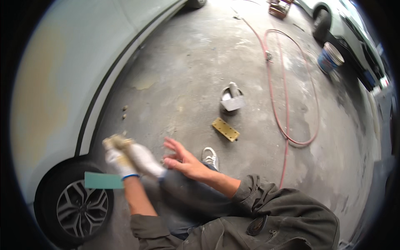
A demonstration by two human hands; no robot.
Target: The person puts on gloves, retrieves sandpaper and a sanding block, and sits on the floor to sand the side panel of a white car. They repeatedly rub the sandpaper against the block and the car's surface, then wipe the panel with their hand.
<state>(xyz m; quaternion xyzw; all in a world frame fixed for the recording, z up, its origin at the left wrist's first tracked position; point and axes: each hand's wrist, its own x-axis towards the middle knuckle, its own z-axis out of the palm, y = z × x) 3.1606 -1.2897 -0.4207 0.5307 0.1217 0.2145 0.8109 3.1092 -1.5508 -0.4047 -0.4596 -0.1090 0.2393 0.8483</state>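
Note:
My left hand wears a white-and-beige work glove with a blue cuff. Its fingers close around what looks like a second white-and-beige glove, smeared by motion, which stretches toward my knee. My bare right hand is just right of that glove, fingers apart and nothing in them. A flat teal strip shows beside my left wrist, in front of the car wheel; what supports it is hidden. On the floor ahead are a yellow block with holes and a tin with a grey plate across its top.
A pale car with a tan patch on its panel fills the left side. A red hose loops over the concrete floor to the right. Beyond it stand a white-and-blue bucket and another car. A reddish box is at the far end.

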